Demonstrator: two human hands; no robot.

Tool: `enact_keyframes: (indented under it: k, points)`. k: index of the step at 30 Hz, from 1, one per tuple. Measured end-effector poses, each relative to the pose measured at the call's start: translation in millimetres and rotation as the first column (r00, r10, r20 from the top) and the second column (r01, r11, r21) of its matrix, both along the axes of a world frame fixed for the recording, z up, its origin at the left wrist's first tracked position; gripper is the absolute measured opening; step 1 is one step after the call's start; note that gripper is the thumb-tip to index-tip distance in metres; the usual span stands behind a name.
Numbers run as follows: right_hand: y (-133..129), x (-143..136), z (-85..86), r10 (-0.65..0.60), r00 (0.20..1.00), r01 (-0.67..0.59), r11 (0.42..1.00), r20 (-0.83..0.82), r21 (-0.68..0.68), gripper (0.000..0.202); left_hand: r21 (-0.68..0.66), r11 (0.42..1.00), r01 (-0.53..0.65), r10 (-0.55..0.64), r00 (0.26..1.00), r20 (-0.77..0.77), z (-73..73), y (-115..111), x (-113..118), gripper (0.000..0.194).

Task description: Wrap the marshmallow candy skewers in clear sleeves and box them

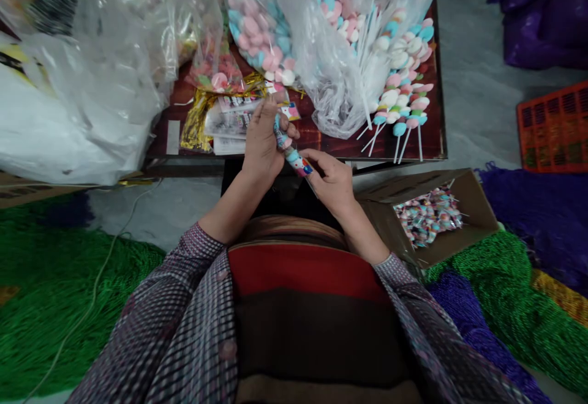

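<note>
A marshmallow skewer (292, 152) in a clear printed wrapper slants between my two hands, just off the table's front edge. My left hand (265, 138) is wrapped round its upper part, palm up. Lower down, my right hand (329, 179) pinches the wrapper's bottom end, near the stick. Printed clear wrappers (229, 117) lie on the table left of my left hand, beside gold twist ties (196, 123). Several unwrapped marshmallow skewers (404, 98) are piled at the table's right edge, their white sticks pointing towards me.
Clear bags of marshmallows (257, 21) and a bag of white sticks (340, 107) cover the dark table (303, 138). A cardboard box (478, 208) of wrapped skewers stands at lower right. Green strands (496, 275) and an orange crate (554, 125) are on the floor.
</note>
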State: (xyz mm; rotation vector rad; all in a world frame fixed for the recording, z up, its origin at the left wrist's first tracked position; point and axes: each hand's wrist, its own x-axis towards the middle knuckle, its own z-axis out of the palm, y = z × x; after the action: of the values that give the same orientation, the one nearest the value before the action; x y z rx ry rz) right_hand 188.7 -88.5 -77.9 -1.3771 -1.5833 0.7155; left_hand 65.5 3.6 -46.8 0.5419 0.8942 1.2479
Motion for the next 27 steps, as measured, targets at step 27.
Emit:
enact_keyframes:
  k: [27]
  points:
    - [-1.5, 4.5, 16.3, -0.026, 0.995, 0.026, 1.0, -0.093, 0.001, 0.019, -0.063, 0.998, 0.007, -0.002, 0.998, 0.067, 1.0, 11.0, -6.5, 0.024]
